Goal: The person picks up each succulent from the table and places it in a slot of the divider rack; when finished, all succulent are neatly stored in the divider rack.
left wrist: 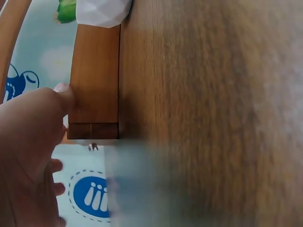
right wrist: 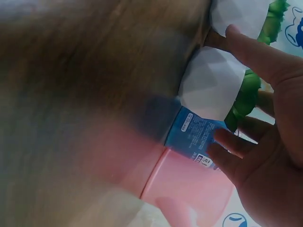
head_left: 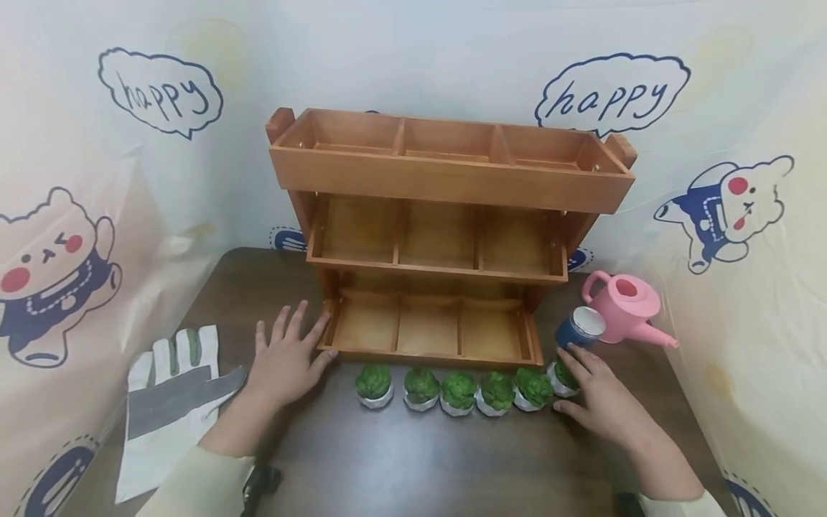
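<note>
A three-tier wooden planter shelf (head_left: 452,176), each tier divided into compartments, stands on the table. At its bottom left corner my left hand (head_left: 284,359) has its fingers spread; in the left wrist view the thumb (left wrist: 64,97) touches the end of the bottom tier's front board (left wrist: 94,80). Several small green succulents in white faceted pots (head_left: 457,393) line up in front of the shelf. My right hand (head_left: 597,395) is spread around the rightmost potted succulent (head_left: 563,377), thumb on one side and fingers on the other. Whether it touches the pot (right wrist: 210,82) is unclear.
A blue can with a white lid (head_left: 581,327) stands just behind the right fingers, beside a pink watering can (head_left: 625,309). To the left lies a white and grey work glove (head_left: 171,398). Patterned cloth (head_left: 400,57) surrounds the table at the back and sides.
</note>
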Motion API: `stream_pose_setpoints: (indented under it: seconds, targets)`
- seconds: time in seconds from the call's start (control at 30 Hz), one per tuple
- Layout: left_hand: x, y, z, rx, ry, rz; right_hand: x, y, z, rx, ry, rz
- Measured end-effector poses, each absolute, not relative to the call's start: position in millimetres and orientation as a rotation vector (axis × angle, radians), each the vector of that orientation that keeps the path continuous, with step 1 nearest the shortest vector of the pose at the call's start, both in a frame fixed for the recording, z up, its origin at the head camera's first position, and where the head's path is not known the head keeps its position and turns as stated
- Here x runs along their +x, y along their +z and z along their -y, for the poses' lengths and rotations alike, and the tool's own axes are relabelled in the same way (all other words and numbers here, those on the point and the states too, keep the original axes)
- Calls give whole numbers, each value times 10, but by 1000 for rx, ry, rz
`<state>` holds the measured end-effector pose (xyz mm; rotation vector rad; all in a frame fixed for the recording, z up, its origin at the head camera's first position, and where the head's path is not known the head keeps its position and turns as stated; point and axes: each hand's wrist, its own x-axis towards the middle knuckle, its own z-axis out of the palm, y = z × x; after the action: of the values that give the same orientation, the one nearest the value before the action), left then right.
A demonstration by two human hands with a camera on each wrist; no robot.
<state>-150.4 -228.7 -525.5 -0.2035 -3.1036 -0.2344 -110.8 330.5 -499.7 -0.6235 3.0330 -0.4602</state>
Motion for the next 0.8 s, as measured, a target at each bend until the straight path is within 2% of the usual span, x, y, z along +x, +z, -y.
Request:
stream_pose_setpoints:
  seconds: [0.3, 0.8]
  targets:
    - [-1579, -5261, 2249, -228, -446, 3183, -1221, -5076, -3353, -530, -556, -2991]
    - [-1581, -5272, 2260, -80, -800, 3197, -1239, -4887, -3307, -668, -631, -3092]
